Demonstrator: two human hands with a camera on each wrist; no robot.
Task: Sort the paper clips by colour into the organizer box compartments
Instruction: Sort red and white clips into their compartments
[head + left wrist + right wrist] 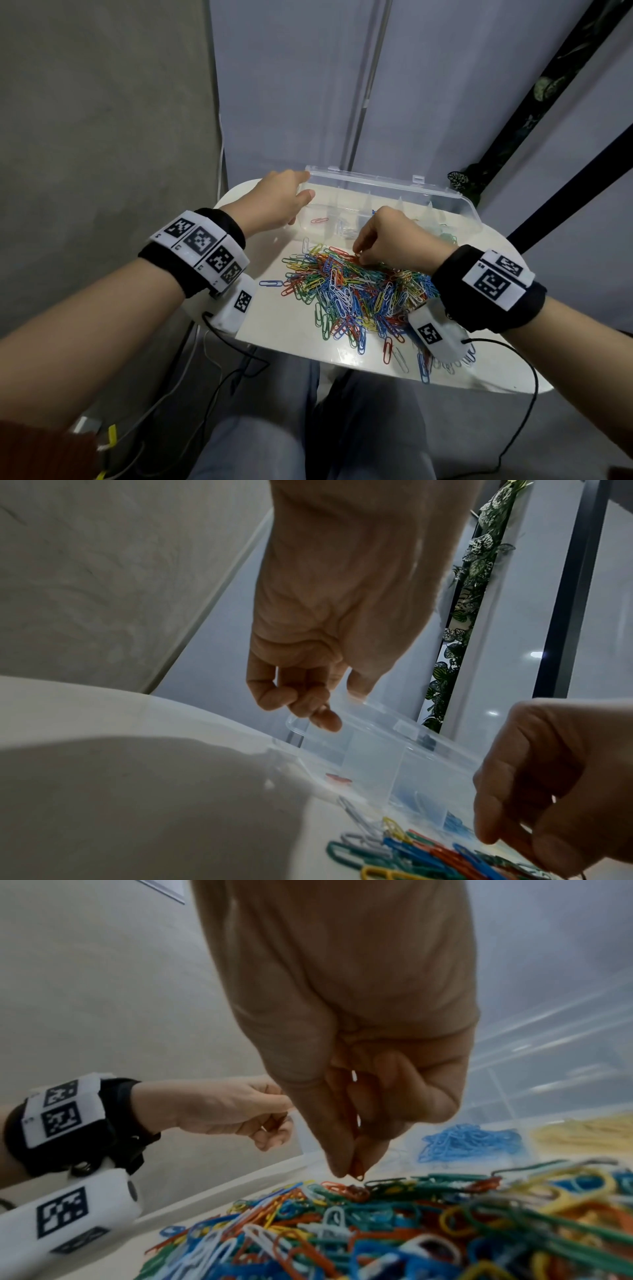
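Your right hand is down at the far edge of the mixed paper clip pile, thumb and fingers pinched together on what looks like a red clip right at the tips. It's tiny and half hidden in the right wrist view, so I can't swear it's lifted clear of the heap.

Your left hand is up at the left end of the clear organizer box; the thumb sits on the open lid's corner and the fingers are curled loosely just beside the rim. Whether it's really gripping the plastic, I can't tell.

The box sits at the back of the white tabletop, lid tipped up. The leftmost compartment has a single red clip, and further right there's a bunch of blue clips, then yellow clips. The pile lies in front of the box, with a stray blue clip off to its left.
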